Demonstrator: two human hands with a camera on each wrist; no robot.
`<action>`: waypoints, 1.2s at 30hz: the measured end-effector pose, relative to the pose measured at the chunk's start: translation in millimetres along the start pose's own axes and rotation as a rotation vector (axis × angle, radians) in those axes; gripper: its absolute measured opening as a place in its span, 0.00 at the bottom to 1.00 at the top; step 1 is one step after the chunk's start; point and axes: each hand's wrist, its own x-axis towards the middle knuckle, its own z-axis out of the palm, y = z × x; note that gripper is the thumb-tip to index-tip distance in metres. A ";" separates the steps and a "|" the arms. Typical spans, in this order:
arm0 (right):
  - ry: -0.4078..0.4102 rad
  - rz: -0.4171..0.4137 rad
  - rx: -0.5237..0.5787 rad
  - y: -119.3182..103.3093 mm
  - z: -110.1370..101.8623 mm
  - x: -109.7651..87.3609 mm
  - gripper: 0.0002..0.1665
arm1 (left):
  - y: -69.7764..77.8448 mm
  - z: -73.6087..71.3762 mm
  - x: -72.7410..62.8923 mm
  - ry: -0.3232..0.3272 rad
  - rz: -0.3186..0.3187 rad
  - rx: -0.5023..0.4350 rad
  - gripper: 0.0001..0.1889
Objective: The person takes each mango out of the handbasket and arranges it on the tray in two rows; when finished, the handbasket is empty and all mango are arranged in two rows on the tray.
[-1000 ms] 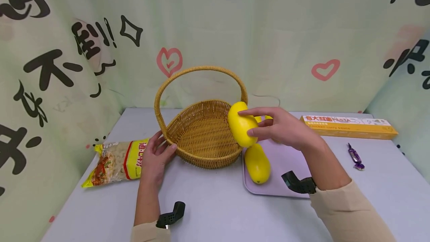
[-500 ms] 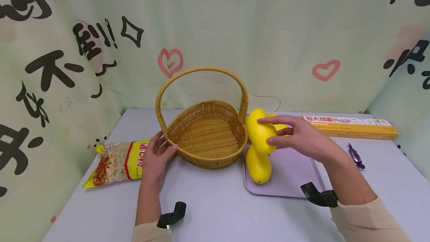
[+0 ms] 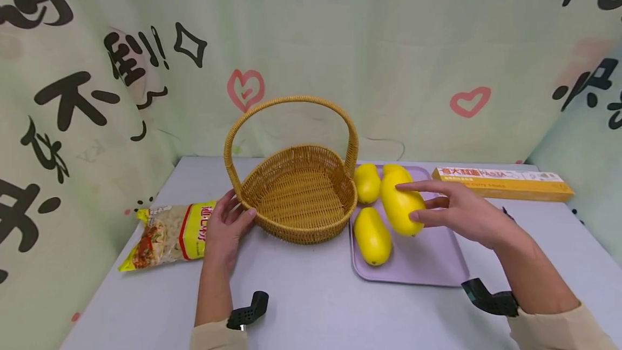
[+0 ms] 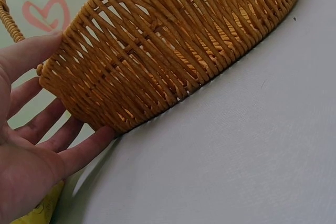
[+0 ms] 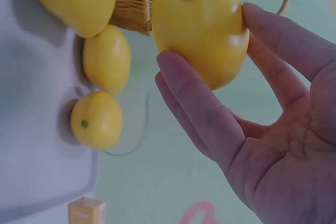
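My right hand (image 3: 459,209) holds a yellow mango (image 3: 402,207) between thumb and fingertips, over the lilac tray (image 3: 432,263). In the right wrist view the held mango (image 5: 202,27) shows a small green stem end. Three more mangoes lie on that tray: one at the front left (image 3: 372,236), one behind it (image 3: 367,182), and one partly hidden by the held mango. At the left side of a wicker basket (image 3: 301,193), my left hand (image 3: 228,231) grips its rim. The left wrist view shows the thumb at the rim and the fingers against the woven wall (image 4: 157,51).
Left of the basket lies a yellow-ended food packet (image 3: 170,234), partly behind the left hand. A long orange-and-white box (image 3: 505,183) stands at the back right. A purple-wrapped candy (image 3: 507,213) is mostly hidden by the right forearm. A printed curtain (image 3: 311,42) borders the table's back.
My right hand has carried the mango rightward, away from the basket's right rim to over the tray, uncovering the mango behind. The left hand has stayed at the basket.
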 end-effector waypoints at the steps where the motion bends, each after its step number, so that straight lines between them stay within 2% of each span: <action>1: 0.001 0.003 0.000 2.6 0.3 -0.8 0.35 | 0.3 -0.1 0.1 0.000 0.003 -0.001 0.40; 7: -0.002 0.004 0.011 22.7 2.8 -4.2 0.35 | 1.5 1.3 -0.9 -0.006 0.008 -0.001 0.39; 15: -0.057 0.101 0.073 45.0 13.1 -8.1 0.39 | 0.9 0.1 -1.1 -0.001 0.003 0.008 0.40; 26: -0.078 0.170 0.139 64.7 25.6 -5.8 0.40 | 1.2 -0.4 -1.5 0.010 -0.005 0.005 0.40; 36: -0.088 0.158 0.176 79.1 29.9 -5.9 0.38 | 1.5 0.4 -0.7 0.005 -0.001 0.004 0.40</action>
